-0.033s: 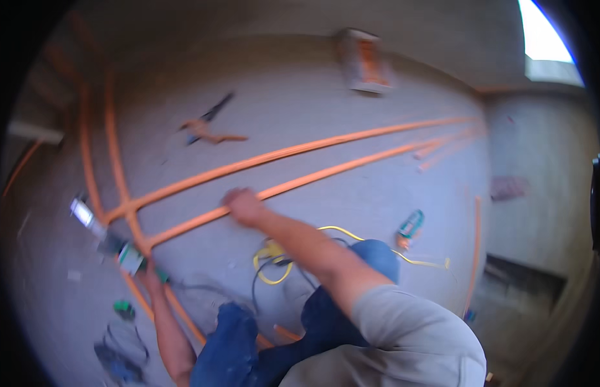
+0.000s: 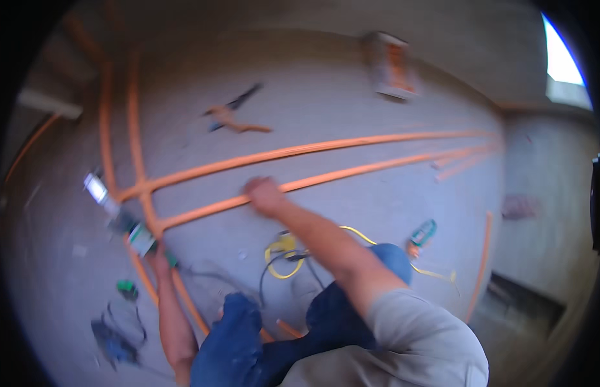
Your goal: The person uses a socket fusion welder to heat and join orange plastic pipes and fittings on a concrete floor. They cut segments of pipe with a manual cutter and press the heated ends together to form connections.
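My left hand [image 2: 159, 259] is wrapped around the rear of a green power tool [image 2: 143, 240] with a bright silvery front end, lying across the lower left pipes. Beside it, orange pipes [image 2: 213, 208] meet in corners and run along the grey floor. Over the nearer of two long pipes, my right hand [image 2: 266, 195] is curled and touches it; blur softens its fingers. Between my arms and knees lies a yellow cord [image 2: 279, 274] with a dark cable around it.
A white box with orange contents [image 2: 395, 66] stands far back. Nearer lie a dark tool with an orange piece [image 2: 239, 119], a teal-handled tool [image 2: 421, 236], a green item [image 2: 127, 289] and a dark blue tool [image 2: 115, 342]. Walls rise at the right and back.
The whole view has shifted, so floor and pipes appear further right. Both hands keep about the same places against the pipes and the power tool.
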Demonstrator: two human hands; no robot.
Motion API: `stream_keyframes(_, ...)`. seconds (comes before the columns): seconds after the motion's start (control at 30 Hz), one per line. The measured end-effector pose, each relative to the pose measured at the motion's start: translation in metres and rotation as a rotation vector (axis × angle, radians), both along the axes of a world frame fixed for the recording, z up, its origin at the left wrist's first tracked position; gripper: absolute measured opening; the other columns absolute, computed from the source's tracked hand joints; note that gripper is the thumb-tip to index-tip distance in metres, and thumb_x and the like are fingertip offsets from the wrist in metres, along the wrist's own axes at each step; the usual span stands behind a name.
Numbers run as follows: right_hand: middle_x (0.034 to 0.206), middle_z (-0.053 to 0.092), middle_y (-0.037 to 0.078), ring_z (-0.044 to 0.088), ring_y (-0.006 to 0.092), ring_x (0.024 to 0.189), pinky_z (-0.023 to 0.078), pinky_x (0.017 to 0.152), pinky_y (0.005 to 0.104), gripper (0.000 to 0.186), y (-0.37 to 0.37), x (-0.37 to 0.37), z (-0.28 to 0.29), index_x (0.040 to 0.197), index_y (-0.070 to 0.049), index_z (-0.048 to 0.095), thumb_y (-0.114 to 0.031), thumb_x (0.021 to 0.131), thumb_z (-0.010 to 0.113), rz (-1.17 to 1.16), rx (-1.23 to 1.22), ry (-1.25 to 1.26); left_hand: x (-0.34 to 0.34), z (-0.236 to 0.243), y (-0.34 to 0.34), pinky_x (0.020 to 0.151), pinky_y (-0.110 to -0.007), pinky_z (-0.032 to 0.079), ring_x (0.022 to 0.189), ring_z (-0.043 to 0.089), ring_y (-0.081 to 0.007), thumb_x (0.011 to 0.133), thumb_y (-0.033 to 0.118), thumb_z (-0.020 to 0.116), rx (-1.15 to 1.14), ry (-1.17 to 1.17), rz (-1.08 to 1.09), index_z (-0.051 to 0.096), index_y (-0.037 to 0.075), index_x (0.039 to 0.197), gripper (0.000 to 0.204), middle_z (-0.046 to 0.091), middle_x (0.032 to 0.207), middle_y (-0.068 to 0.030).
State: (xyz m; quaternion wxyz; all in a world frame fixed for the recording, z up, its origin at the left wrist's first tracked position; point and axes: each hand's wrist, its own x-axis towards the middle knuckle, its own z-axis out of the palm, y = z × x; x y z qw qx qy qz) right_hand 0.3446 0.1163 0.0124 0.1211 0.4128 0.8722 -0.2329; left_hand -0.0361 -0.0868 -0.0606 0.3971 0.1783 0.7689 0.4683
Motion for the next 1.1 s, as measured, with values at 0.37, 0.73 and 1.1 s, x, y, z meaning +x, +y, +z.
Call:
stream_keyframes(0.37,0.114,0.059,0.01,0.056,0.0274,0.114,0.046,0.092,0.0433,0.03,0.005,0.057,0.007,0.112,-0.01,0.06,-0.003,0.083,0.054,-0.033,0.008,-0.19,0.054,0.056,0.024,0.072,-0.029,0.047,0.078,0.061,-0.014,0.078,0.003,0.066,0.13,0.056,0.026,0.064,0.003,0.097,0.019,0.064,0.086,-0.0011)
stream_keyframes(0.73,0.115,0.061,0.011,0.058,0.0292,0.111,0.046,0.093,0.0475,0.022,0.003,0.099,-0.027,0.106,-0.009,0.062,-0.012,0.085,0.055,-0.011,0.02,-0.149,0.051,-0.034,0.009,0.069,-0.028,0.044,0.079,0.052,-0.0122,0.082,0.004,0.067,0.073,-0.108,0.018,0.057,0.0,0.124,0.043,0.056,0.094,-0.0008)
stream_keyframes(1.1,0.12,0.06,0.007,0.056,0.0236,0.116,0.045,0.091,0.0441,0.025,0.038,0.245,0.033,0.113,-0.011,0.065,-0.016,0.091,0.054,-0.146,0.08,-0.508,0.047,0.035,0.027,0.077,-0.025,0.039,0.086,0.049,-0.0119,0.084,0.006,0.057,0.121,-0.023,-0.012,0.051,-0.001,0.14,0.057,0.053,0.104,-0.0005)
